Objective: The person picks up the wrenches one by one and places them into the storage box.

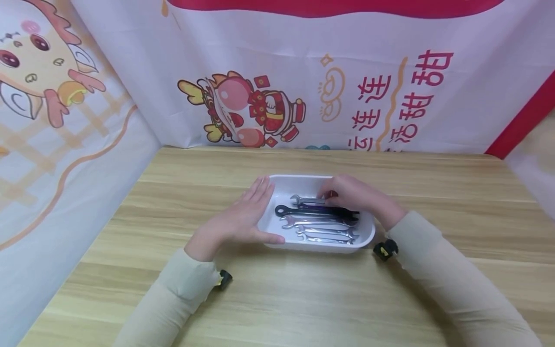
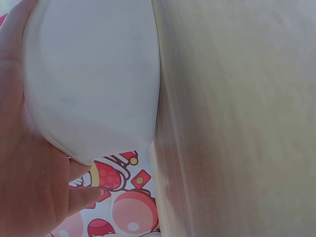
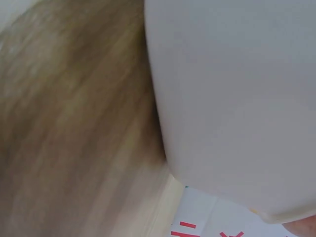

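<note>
A white plastic tray stands on the table with several open-end and combination wrenches lying side by side in it. One wrench is black; the silver wrenches lie nearer the front rim. My left hand rests against the tray's left end, fingers straight along the rim and thumb at the front corner. Inside the tray at the back right, my right hand has its fingers curled and pinches the rear silver wrench; its fingertips are partly hidden. Both wrist views mostly show the tray's outer wall.
The wood-grain table extends around the tray. Behind it hangs a white printed cloth with cartoon figures and red characters, and another printed cloth hangs at the left. A small black device sits at the right wrist.
</note>
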Demonstrator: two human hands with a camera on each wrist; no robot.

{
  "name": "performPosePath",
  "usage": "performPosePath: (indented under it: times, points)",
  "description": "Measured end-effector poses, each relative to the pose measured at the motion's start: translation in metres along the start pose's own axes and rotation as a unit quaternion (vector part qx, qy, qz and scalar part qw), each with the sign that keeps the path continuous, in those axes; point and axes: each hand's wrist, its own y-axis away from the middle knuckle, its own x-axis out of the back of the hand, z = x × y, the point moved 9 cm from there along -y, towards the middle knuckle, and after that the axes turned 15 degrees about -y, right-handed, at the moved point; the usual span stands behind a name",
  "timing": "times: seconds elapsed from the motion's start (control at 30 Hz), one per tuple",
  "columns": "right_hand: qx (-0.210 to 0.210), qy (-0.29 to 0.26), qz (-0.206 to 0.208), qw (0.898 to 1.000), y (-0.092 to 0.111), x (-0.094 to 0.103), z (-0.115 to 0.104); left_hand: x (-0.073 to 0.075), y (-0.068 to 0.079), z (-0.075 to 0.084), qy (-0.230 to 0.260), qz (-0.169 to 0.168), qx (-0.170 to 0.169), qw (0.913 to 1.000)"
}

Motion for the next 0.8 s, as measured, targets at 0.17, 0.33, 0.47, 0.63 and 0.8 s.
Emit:
performPosePath:
  times: [0.17,0.33,0.47,0.63,0.8]
  points:
    - [-0.001,0.008,-0.009,1.0,-0.0037,-0.0047,0.0038,-0.0013,-0.0004,-0.0002,0.006,0.004,-0.004,1.0]
    - [0.018,0.029,-0.002,0.999,-0.0043,-0.0039,0.0039,-0.0003,-0.0039,-0.0012,0.0,0.008,-0.005,1.0]
    - [0.011,0.052,0.007,0.999,-0.0029,-0.0049,0.0052,-0.0002,-0.0054,-0.0011,-0.004,0.01,-0.008,0.9999]
    - [0.006,0.087,0.023,0.996,-0.0017,-0.0056,0.0056,-0.0023,-0.0062,-0.0003,0.005,0.004,-0.008,0.9999]
    - [0.026,0.119,0.028,0.992,-0.0012,-0.0059,-0.0001,0.0003,-0.0057,-0.0017,0.007,0.012,-0.008,0.9999]
